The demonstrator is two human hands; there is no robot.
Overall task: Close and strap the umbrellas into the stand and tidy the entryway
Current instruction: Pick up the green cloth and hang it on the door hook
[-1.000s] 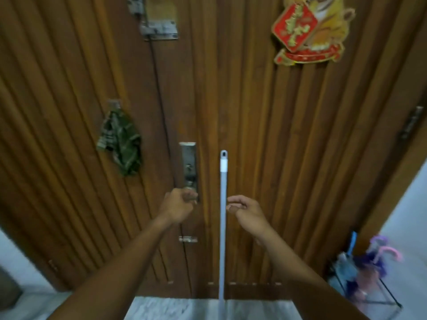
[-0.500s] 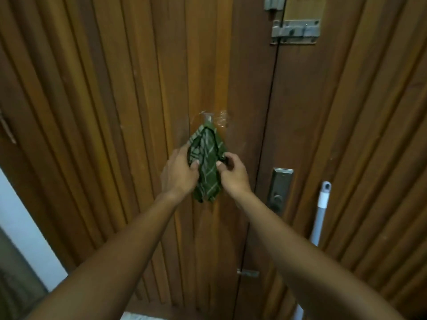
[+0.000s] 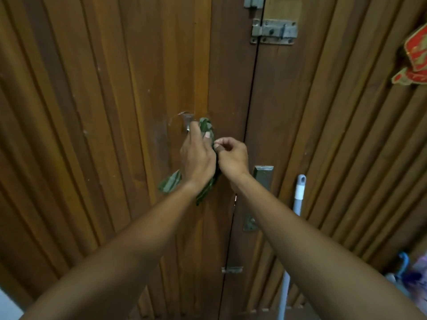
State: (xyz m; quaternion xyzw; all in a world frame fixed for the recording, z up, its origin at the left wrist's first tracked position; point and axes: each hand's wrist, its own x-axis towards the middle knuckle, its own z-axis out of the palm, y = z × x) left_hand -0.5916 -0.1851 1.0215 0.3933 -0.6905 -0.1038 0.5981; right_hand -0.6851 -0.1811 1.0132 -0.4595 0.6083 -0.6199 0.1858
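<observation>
On the door point(image 3: 138, 112), in the head view, the cloth point(image 3: 204, 125) runs up and down just right of the hook point(image 3: 187, 122). The left hand point(image 3: 196, 158) is wrapped round it, right under the hook. The right hand point(image 3: 232, 158) sits just beside, curled at the cloth's edge, but I cannot tell if it pinches. The umbrellas point(image 3: 413, 271) are low on the right, well apart from both hands, and the left hand is nearer the hook, so I think it does the hooking.
</observation>
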